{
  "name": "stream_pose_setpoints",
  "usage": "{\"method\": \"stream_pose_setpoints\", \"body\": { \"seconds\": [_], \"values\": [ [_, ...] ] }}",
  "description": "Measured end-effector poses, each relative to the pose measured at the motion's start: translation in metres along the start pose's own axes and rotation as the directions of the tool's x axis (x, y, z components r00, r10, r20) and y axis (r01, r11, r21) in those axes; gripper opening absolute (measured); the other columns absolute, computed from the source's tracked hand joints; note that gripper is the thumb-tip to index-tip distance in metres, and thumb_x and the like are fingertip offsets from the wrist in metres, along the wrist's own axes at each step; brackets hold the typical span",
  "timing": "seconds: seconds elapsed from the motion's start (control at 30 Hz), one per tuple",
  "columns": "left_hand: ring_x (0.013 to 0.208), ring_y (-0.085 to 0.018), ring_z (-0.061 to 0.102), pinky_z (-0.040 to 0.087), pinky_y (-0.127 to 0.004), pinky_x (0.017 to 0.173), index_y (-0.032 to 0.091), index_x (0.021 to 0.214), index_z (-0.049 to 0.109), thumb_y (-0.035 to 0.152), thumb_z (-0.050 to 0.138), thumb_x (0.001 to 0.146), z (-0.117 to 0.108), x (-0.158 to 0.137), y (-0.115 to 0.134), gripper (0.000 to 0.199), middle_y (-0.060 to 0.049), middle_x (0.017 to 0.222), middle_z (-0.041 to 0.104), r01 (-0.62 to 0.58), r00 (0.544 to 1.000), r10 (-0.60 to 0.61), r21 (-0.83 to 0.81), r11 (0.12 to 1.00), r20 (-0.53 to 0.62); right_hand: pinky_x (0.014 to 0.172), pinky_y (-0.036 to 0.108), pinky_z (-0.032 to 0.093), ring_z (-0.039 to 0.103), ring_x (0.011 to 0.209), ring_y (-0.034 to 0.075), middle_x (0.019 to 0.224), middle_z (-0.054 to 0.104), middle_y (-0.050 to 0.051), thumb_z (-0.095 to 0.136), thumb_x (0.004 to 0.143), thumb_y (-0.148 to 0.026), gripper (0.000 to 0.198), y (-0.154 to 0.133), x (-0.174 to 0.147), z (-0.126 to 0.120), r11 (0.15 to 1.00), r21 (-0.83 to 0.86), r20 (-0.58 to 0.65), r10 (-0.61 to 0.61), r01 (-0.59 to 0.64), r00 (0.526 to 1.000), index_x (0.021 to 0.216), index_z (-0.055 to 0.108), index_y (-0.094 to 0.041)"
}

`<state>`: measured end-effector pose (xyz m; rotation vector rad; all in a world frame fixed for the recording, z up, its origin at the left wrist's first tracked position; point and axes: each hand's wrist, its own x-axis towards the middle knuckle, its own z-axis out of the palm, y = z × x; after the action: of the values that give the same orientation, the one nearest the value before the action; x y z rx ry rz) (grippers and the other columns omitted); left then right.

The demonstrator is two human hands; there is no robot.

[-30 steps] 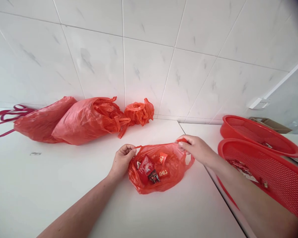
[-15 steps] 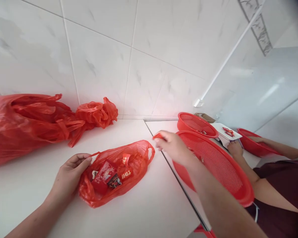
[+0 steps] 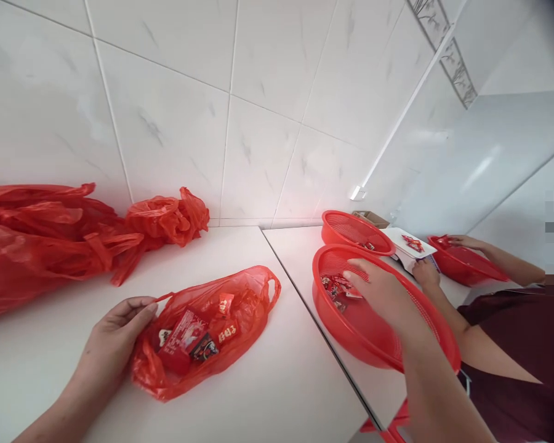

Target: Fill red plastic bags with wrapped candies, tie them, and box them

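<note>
Left grip [image 3: 115, 335]: thumb and fingers clamped together on the rim of an open red bag [image 3: 253, 301].
Red bag: on the tabletop [image 3: 286, 394], just right of the left grip, wrapped packets [image 3: 187, 332] inside.
Right grip [image 3: 383, 292]: fingers apart over a red basket [image 3: 351, 335], near its small packets [image 3: 335, 289].
Far right: a co-worker's hand [image 3: 464, 242] at another basket [image 3: 471, 267].

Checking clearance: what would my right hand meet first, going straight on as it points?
Probably the wrapped packets in the large red basket, just ahead of the fingers; depth is unclear.
</note>
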<state>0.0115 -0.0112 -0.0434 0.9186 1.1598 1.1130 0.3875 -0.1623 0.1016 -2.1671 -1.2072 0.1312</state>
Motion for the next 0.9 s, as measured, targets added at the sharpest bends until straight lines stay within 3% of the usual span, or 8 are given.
{"method": "stream_pose_setpoints", "body": {
  "seconds": [0.1, 0.2, 0.33, 0.5, 0.6, 0.73, 0.8, 0.9],
  "values": [
    [0.043, -0.013, 0.057, 0.047, -0.023, 0.043, 0.022, 0.089, 0.055, 0.044, 0.076, 0.064, 0.002, -0.001, 0.002, 0.039, 0.006, 0.062, 0.064, -0.048, 0.998, 0.049, -0.018, 0.999, 0.051, 0.09, 0.042, 0.044, 0.055, 0.109, 0.03, 0.115, 0.062, 0.005, 0.053, 0.084, -0.044, 0.029, -0.005, -0.01, 0.023, 0.999, 0.021, -0.066, -0.042, 0.043, 0.997, 0.109, 0.059, -0.031],
    [0.05, -0.013, 0.059, 0.046, -0.023, 0.048, 0.022, 0.094, 0.054, 0.043, 0.074, 0.066, 0.004, -0.004, 0.012, 0.04, 0.004, 0.065, 0.062, -0.115, 0.984, 0.111, 0.022, 0.993, 0.137, 0.09, 0.036, 0.047, 0.058, 0.109, 0.025, 0.114, 0.063, 0.006, 0.051, 0.085, -0.042, 0.034, -0.024, -0.022, 0.074, 0.972, 0.192, 0.085, -0.151, 0.133, 0.985, 0.116, 0.056, -0.029],
    [0.06, -0.014, 0.059, 0.045, -0.023, 0.055, 0.022, 0.109, 0.054, 0.034, 0.073, 0.067, -0.004, -0.013, 0.037, 0.048, 0.003, 0.072, 0.059, -0.227, 0.958, 0.149, 0.329, 0.917, 0.246, 0.097, 0.04, 0.042, 0.042, 0.127, 0.031, 0.141, 0.041, 0.013, 0.052, 0.082, -0.05, 0.063, -0.037, -0.022, 0.138, 0.957, 0.121, 0.159, -0.281, 0.263, 0.947, 0.135, 0.037, -0.02],
    [0.061, -0.016, 0.059, 0.041, -0.023, 0.05, 0.025, 0.115, 0.057, 0.026, 0.065, 0.07, -0.026, -0.035, 0.074, 0.046, 0.0, 0.078, 0.063, -0.284, 0.951, 0.086, 0.733, 0.618, 0.297, 0.058, 0.038, 0.042, 0.06, 0.069, 0.027, 0.073, 0.064, 0.009, 0.054, 0.078, -0.055, 0.033, -0.027, 0.0, 0.161, 0.989, 0.03, 0.355, -0.146, 0.145, 0.923, 0.065, 0.053, -0.025],
    [0.058, -0.014, 0.058, 0.045, -0.024, 0.052, 0.024, 0.118, 0.053, 0.029, 0.062, 0.075, -0.026, -0.046, 0.1, 0.044, 0.001, 0.075, 0.061, -0.333, 0.94, 0.184, 0.663, 0.67, 0.286, 0.057, 0.033, 0.042, 0.056, 0.062, 0.02, 0.065, 0.059, 0.002, 0.052, 0.08, -0.056, 0.037, -0.033, 0.011, 0.15, 0.967, 0.221, 0.323, -0.196, 0.128, 0.926, 0.067, 0.051, -0.022],
    [0.066, -0.012, 0.058, 0.051, -0.026, 0.062, 0.022, 0.113, 0.052, 0.026, 0.065, 0.077, -0.006, -0.056, 0.134, 0.039, 0.002, 0.076, 0.058, -0.535, 0.845, 0.504, 0.25, 0.807, 0.182, 0.074, 0.033, 0.046, 0.058, 0.084, 0.02, 0.092, 0.063, 0.004, 0.061, 0.075, -0.053, 0.035, -0.068, 0.024, 0.131, 0.795, 0.558, -0.094, -0.224, 0.238, 0.97, 0.083, 0.06, -0.019],
    [0.073, -0.011, 0.059, 0.051, -0.024, 0.066, 0.021, 0.106, 0.056, 0.02, 0.065, 0.076, 0.006, -0.061, 0.146, 0.031, 0.001, 0.081, 0.059, -0.627, 0.778, 0.614, 0.095, 0.774, 0.135, 0.087, 0.035, 0.043, 0.055, 0.103, 0.021, 0.111, 0.06, 0.005, 0.065, 0.074, -0.045, 0.028, -0.091, 0.03, 0.125, 0.706, 0.6, -0.343, -0.197, 0.376, 0.918, 0.086, 0.063, -0.02],
    [0.086, -0.012, 0.059, 0.051, -0.024, 0.073, 0.021, 0.105, 0.058, 0.013, 0.066, 0.074, 0.021, -0.065, 0.155, 0.034, -0.001, 0.089, 0.06, -0.725, 0.685, 0.719, 0.011, 0.688, 0.117, 0.081, 0.034, 0.047, 0.059, 0.093, 0.018, 0.098, 0.064, 0.002, 0.064, 0.078, -0.04, 0.021, -0.122, 0.033, 0.122, 0.302, 0.907, -0.255, -0.162, 0.294, 0.953, 0.085, 0.057, -0.022]
  ]
}}
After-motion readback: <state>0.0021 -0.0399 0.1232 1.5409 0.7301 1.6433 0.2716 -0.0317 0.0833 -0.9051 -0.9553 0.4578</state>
